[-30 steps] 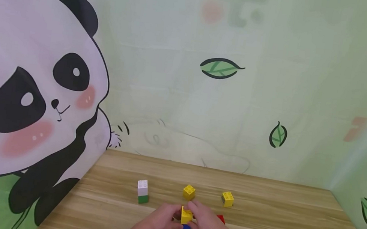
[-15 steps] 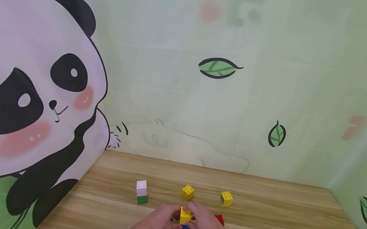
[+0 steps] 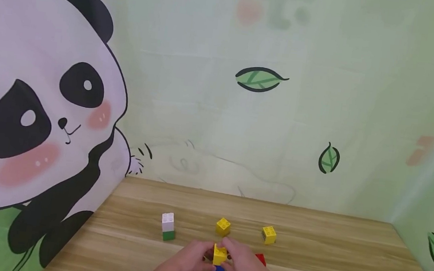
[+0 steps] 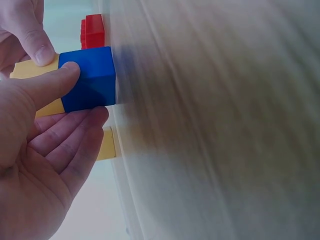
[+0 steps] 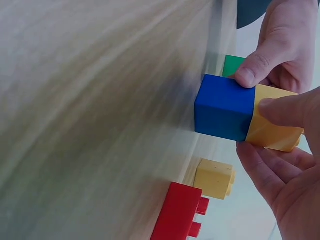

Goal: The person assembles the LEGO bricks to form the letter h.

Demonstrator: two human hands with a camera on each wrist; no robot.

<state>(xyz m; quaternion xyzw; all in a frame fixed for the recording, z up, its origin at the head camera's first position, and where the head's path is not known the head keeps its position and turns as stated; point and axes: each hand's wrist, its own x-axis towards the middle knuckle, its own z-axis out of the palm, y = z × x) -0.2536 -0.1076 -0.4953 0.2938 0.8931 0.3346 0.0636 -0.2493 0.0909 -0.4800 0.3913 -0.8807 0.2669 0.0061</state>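
Near the front of the table, a yellow brick (image 3: 220, 258) sits on top of a blue brick (image 3: 219, 270), with no gap visible between them in the wrist views. My left hand (image 3: 188, 259) grips the blue brick (image 4: 90, 82), its thumb on one face and its fingers on the opposite side. From the other side, my right hand (image 3: 245, 265) pinches the yellow brick (image 5: 272, 127) between thumb and fingers. Whether the blue brick's base touches the table I cannot tell. In the head view the fingers hide the stack's sides.
Behind the hands stand two single yellow bricks, one in the middle (image 3: 223, 227) and one to the right (image 3: 269, 235). A white brick (image 3: 168, 222) with a green brick (image 3: 168, 236) stands left. A red brick (image 5: 177, 212) lies beside my right hand on the wooden table (image 3: 328, 255).
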